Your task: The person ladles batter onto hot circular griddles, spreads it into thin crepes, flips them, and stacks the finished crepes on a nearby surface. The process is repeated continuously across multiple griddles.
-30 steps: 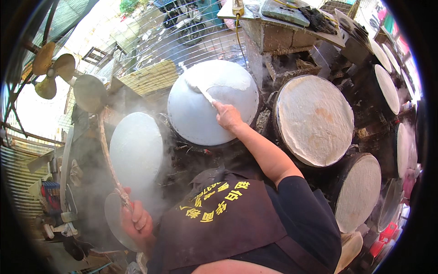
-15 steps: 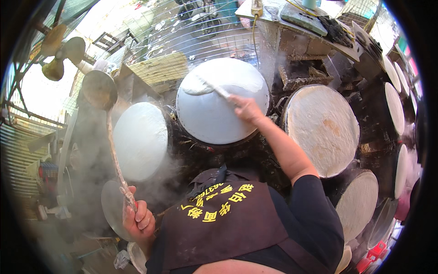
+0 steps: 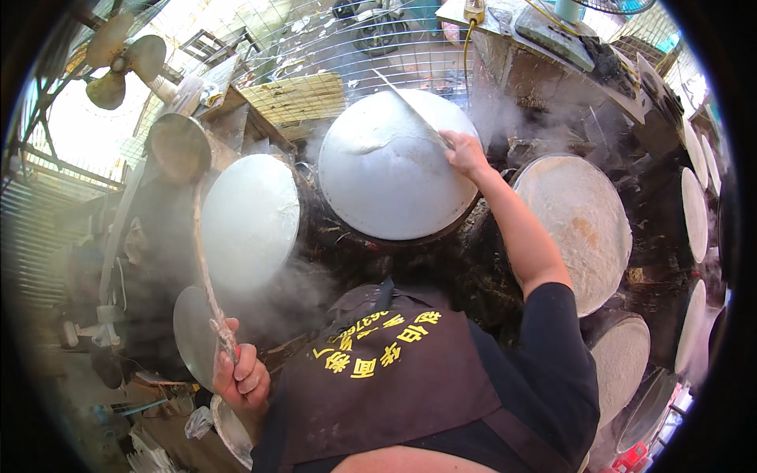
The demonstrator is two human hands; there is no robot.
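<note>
My left hand (image 3: 243, 374) is closed round the lower end of a long-handled ladle (image 3: 203, 260), held upright at the left with its deep bowl at the top. My right hand (image 3: 467, 154) grips one end of a long thin spreader (image 3: 410, 109). The spreader slants over the far part of a round pale griddle (image 3: 394, 197) in the middle. Whitish batter (image 3: 367, 130) covers that far part, while the near part is bare and smooth. Whether the blade presses on the batter I cannot tell.
A white-coated round griddle (image 3: 251, 225) steams at the left. To the right stands another griddle (image 3: 574, 229) with a browned sheet, and a pale one (image 3: 619, 363) lies nearer. Wire mesh (image 3: 410, 59) rises behind. A fan (image 3: 118, 63) hangs upper left; a cluttered table (image 3: 544, 47) stands upper right.
My right hand has moved right and away from me, and the spreader has swung across the far part of the griddle. My left hand still holds the ladle upright. The whole view has shifted slightly.
</note>
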